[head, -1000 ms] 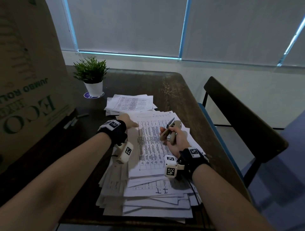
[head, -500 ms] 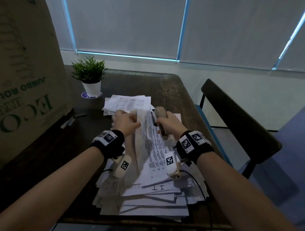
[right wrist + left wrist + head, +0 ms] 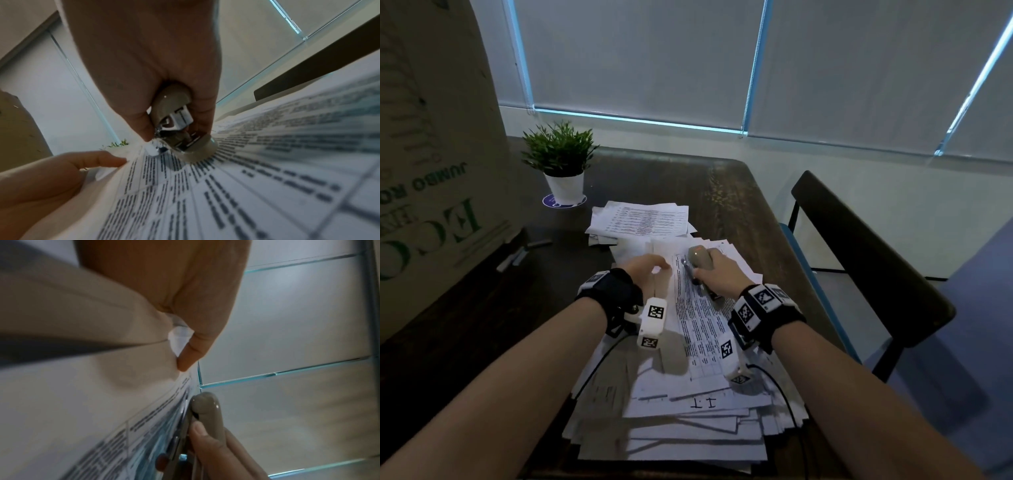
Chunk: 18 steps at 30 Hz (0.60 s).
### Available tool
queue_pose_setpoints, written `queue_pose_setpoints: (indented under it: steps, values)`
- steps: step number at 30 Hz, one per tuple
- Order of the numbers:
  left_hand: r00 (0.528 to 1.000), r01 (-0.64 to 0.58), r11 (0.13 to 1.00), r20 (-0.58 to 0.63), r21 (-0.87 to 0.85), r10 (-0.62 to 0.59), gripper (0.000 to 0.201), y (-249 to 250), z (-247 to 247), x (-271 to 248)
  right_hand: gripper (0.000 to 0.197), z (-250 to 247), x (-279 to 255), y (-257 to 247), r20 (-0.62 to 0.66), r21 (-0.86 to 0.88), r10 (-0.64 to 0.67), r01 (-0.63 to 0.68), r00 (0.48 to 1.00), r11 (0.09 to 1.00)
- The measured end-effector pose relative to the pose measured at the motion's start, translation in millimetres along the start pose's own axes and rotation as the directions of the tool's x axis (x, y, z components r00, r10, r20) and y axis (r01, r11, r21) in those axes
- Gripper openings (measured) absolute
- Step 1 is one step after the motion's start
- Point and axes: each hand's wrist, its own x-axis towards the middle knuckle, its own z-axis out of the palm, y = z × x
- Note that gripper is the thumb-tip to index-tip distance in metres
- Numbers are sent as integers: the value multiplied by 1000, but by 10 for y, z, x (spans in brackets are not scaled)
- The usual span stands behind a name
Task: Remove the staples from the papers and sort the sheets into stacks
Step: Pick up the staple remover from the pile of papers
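Two paper piles (image 3: 654,404) cover a dark table (image 3: 722,192) below window blinds (image 3: 640,54).

The room was dim. Grey blinds (image 3: 640,54) covered the windows, and thin blue light showed at their edges. A dark wooden table (image 3: 654,178) stood before a pale wall (image 3: 859,178). A dark chair (image 3: 866,253) stood at its right, above a grey floor (image 3: 842,301).

Printed sheets (image 3: 698,329) atop messy paper pile (image 3: 671,431)
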Motion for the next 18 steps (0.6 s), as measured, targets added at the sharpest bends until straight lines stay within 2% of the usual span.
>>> queue_pose_setpoints:
  steps: [6,10,14,17,18]
  values:
    - [999,-17,998,-31,63,19,19,-22,-27,18,44,95,91,-57,2,-60,-32,32,999,998]
    - [997,-56,993,-52,101,62,42,-102,-45,225,40,93,96,-136,41,-127,-24,29,999,992]
    - [998,-38,996,-52,76,42,25,-106,-22,190,35,54,64,-227,101,-209,-54,74,993,975]
    - [998,-8,995,-55,99,14,43,-105,-24,221,35,42,69,-242,127,-244,-58,88,990,966]
    - [998,0,995,-64,98,6,44,-104,-23,225,35,40,70,-240,134,-246,-58,90,989,965]
